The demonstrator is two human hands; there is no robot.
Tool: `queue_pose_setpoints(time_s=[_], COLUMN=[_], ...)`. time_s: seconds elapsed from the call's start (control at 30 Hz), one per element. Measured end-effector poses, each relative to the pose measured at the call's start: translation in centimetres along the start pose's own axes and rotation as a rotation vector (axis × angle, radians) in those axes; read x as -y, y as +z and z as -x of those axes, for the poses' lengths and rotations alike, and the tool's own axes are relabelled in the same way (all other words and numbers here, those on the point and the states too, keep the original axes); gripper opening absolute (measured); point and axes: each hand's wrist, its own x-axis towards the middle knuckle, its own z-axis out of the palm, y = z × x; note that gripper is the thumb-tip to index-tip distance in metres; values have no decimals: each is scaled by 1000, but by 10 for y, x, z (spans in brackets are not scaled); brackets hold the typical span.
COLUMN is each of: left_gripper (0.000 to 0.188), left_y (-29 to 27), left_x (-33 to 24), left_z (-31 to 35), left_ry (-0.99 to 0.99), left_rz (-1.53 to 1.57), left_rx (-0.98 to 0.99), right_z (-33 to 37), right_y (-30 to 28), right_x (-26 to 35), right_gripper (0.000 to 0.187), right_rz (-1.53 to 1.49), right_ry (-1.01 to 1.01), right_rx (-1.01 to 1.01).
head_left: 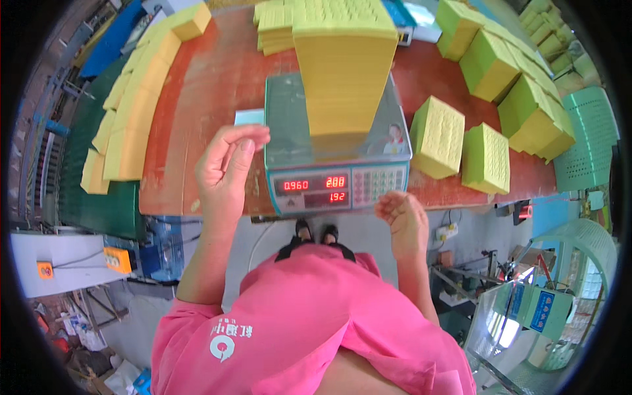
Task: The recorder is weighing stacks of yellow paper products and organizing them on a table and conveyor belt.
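Observation:
A tall stack of yellow paper sheets stands on the dark plate of a digital weighing scale, whose red display is lit. My left hand hovers at the scale's left front side, fingers bent and thumb a little apart, with nothing visible in it. Near the keypad at the scale's front right corner is my right hand. Its fingers are loosely bent and slightly apart, and no object shows in them. Neither hand touches the stack.
On the red table, a long row of yellow stacks runs down the left. Two yellow blocks sit right of the scale, with more stacks behind. Lower yellow piles stand at the back. A green mesh chair is at right.

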Motion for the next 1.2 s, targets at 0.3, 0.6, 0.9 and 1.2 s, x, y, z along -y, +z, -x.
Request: queue_pose_setpoints(time_s=[0.3,0.6,0.9,1.2], left_gripper=[41,34,20,20], left_y=[57,61,59,56], left_x=[-63,-50,-41,-69], left_z=[-146,-185,-181,-91], left_ry=[597,360,685,1144], left_rz=[-685,-745,-801,-862], left_rx=[351,542,479,456], right_z=[13,19,18,-12], right_y=[29,16,36,88], right_x=[-8,-15,-18,63], right_gripper=[35,31,28,43], right_rz=[-6,-13,6,-141], right_ry=[70,102,66,-69], right_rx=[122,7,-7,245])
